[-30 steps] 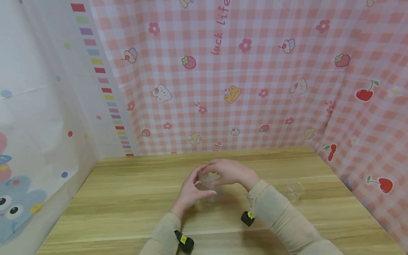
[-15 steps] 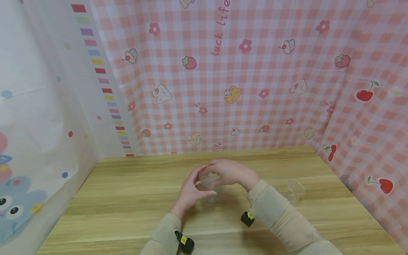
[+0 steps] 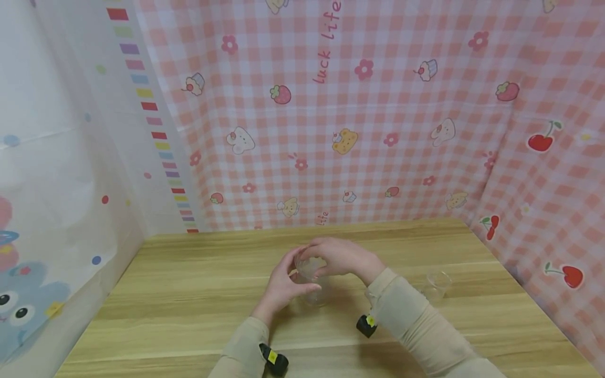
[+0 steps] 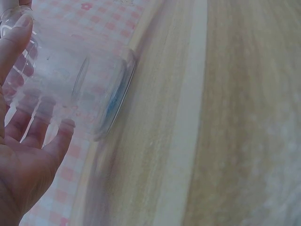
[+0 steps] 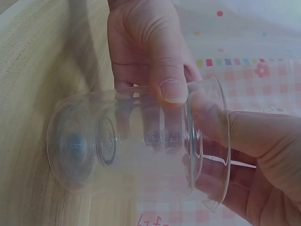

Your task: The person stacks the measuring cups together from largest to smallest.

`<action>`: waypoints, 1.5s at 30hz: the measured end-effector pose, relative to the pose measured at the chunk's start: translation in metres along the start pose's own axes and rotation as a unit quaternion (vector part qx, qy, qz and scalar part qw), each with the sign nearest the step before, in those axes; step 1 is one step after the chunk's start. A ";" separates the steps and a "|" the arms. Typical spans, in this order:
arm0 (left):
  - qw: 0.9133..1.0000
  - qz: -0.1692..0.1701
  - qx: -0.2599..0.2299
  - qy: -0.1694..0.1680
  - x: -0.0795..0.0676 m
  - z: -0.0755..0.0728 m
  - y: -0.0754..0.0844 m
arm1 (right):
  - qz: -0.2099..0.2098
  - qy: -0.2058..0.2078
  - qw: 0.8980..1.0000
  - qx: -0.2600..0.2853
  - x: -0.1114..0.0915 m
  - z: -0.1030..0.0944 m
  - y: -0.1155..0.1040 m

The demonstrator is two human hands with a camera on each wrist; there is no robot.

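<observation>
Two clear beakers are nested, one inside the other, in front of me. My left hand (image 3: 279, 289) grips the outer beaker (image 5: 127, 176), its thumb on one side and its fingers round the other. My right hand (image 3: 342, 256) reaches over the top and pinches the inner beaker (image 5: 211, 90) near its spouted rim, which sticks out past the outer rim. In the right wrist view, the inner beaker's round base shows through the outer wall, above the outer base. I cannot tell whether the outer beaker touches the table.
Another clear beaker (image 3: 438, 283) stands to the right on the wooden table (image 3: 189, 294), beyond the right forearm. A pink checked cloth (image 3: 302, 126) hangs behind the table and along its right side. A white patterned cloth (image 3: 61, 173) hangs at the left.
</observation>
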State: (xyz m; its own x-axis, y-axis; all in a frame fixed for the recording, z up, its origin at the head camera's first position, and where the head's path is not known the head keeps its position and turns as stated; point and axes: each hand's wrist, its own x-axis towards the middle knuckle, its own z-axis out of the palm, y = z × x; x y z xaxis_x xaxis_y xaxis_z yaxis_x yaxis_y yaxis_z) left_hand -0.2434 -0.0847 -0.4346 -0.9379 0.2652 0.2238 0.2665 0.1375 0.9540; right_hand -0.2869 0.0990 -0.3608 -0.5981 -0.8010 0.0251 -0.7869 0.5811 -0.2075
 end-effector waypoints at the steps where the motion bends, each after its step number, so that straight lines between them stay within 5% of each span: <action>1: 1.000 -0.001 -0.001 0.000 0.000 0.000 0.000 | 0.000 0.000 1.000 0.000 0.000 0.000 0.000; 45: 1.000 0.009 -0.008 0.001 0.001 0.001 -0.003 | 0.005 -0.008 1.000 0.006 -0.001 0.000 -0.003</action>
State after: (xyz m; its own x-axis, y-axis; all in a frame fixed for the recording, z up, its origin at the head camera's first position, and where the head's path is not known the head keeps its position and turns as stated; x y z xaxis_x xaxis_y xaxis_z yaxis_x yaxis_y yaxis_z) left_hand -0.2447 -0.0843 -0.4372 -0.9332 0.2660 0.2417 0.2803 0.1175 0.9527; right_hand -0.2842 0.0979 -0.3599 -0.6036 -0.7972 0.0076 -0.7787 0.5875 -0.2202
